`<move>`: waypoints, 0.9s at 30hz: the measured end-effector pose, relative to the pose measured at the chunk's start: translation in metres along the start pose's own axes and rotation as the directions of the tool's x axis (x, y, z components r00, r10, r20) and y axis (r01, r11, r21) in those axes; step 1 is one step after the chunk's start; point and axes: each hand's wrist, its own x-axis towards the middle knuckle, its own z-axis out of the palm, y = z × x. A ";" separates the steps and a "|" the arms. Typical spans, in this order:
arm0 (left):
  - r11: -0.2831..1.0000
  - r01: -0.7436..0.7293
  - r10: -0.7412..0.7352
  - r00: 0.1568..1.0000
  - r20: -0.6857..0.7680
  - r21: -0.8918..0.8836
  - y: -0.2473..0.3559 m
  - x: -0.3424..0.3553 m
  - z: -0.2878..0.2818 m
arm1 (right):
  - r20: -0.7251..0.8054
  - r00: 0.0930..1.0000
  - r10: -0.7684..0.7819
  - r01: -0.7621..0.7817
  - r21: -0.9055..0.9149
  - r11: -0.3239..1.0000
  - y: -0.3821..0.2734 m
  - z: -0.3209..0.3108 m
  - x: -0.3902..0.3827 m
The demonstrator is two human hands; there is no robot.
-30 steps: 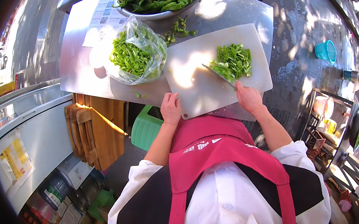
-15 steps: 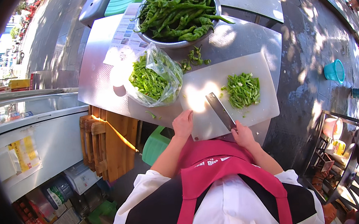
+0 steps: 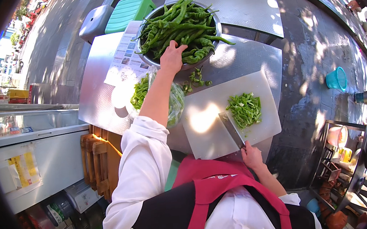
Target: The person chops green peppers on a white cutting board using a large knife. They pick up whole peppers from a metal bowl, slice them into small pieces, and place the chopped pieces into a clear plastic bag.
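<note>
My left hand (image 3: pixel 172 58) is stretched over the near rim of a metal bowl (image 3: pixel 143 58), its fingers apart and touching the long green peppers (image 3: pixel 184 26) heaped inside. No pepper is visibly gripped. My right hand (image 3: pixel 252 155) is wrapped round the handle of a kitchen knife (image 3: pixel 231 128). The wide blade rests on a white cutting board (image 3: pixel 213 144), beside a pile of chopped green pepper (image 3: pixel 245 110). Under my left forearm, partly hidden, a clear plastic bag (image 3: pixel 176 104) holds more cut pepper.
Pepper trimmings (image 3: pixel 197 78) lie between bowl and board on the metal table (image 3: pixel 252 52). A printed sheet (image 3: pixel 122 54) is left of the bowl. A green stool (image 3: pixel 129 13) stands behind, a white chest freezer (image 3: pixel 55 160) to the left, and a teal bucket (image 3: pixel 336 79) at right.
My left hand has gone from the board's near left edge forward to the peppers in the bowl. The right hand keeps the knife on the board. The view has shifted slightly.
</note>
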 end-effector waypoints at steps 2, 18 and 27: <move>0.992 -0.043 0.022 0.985 0.170 0.121 -0.010 0.016 0.008 | -0.002 1.000 0.005 -0.005 0.009 1.000 -0.006 0.009 -0.004; 0.997 -0.046 0.032 0.975 -0.221 -0.060 -0.022 0.015 -0.132 | -0.030 1.000 0.008 -0.006 0.055 0.998 0.002 0.031 0.001; 0.871 0.027 -0.296 0.825 -0.481 -0.490 -0.006 0.006 -0.189 | 0.012 0.996 -0.083 0.082 0.056 0.995 0.005 0.024 0.006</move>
